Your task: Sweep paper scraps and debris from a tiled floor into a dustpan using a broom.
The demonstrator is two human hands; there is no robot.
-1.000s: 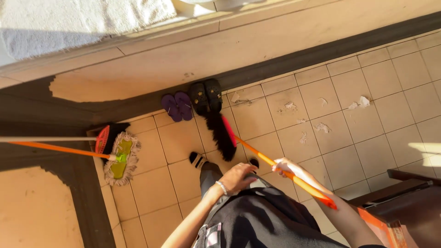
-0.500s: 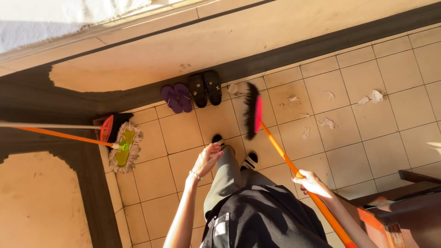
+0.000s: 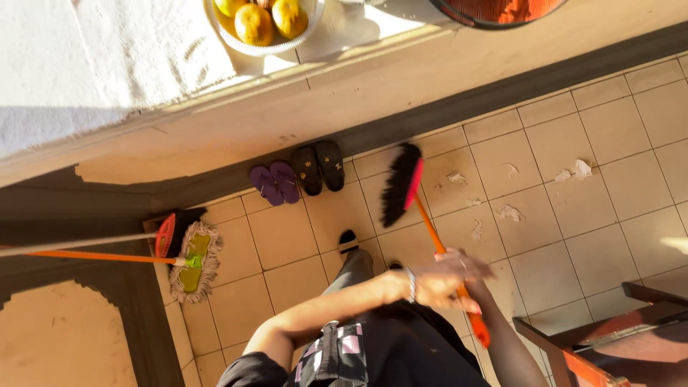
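Orange and straight, the broom [image 3: 414,208] handle slants down across the tiled floor [image 3: 595,215] from its black bristled head, which rests on the tiles near the dark skirting at the wall's foot. The head has a pink-red back and sits just right of the black sandals [image 3: 319,166].

Both hands meet on the handle low in the view. The left hand [image 3: 448,281], with a bracelet at its wrist, reaches across the body and wraps the handle, fingers closed round it. The right hand [image 3: 473,315] lies partly under the left and is blurred; its pink-nailed fingers seem curled on the handle too, lower down, though the grip is hard to make out fully.

Scraps of white paper litter [image 3: 510,212] lie scattered on the tiles right of the broom head, some just beside the bristles, others farther toward the floor's right edge.

Purple flip-flops [image 3: 275,182] stand beside the black sandals against the skirting. At the floor's left edge a mop [image 3: 193,259] with a green pad and pale fringe lies flat, its orange pole running off to the left, with a second red-and-black broom head [image 3: 172,231] touching it.

A foot in a dark shoe [image 3: 348,242] stands on the tiles between mop and broom. On the ledge above, a bowl [image 3: 266,47] holds yellow fruit [image 3: 254,23]. Dark wooden furniture [image 3: 616,337] fills the lower right corner.
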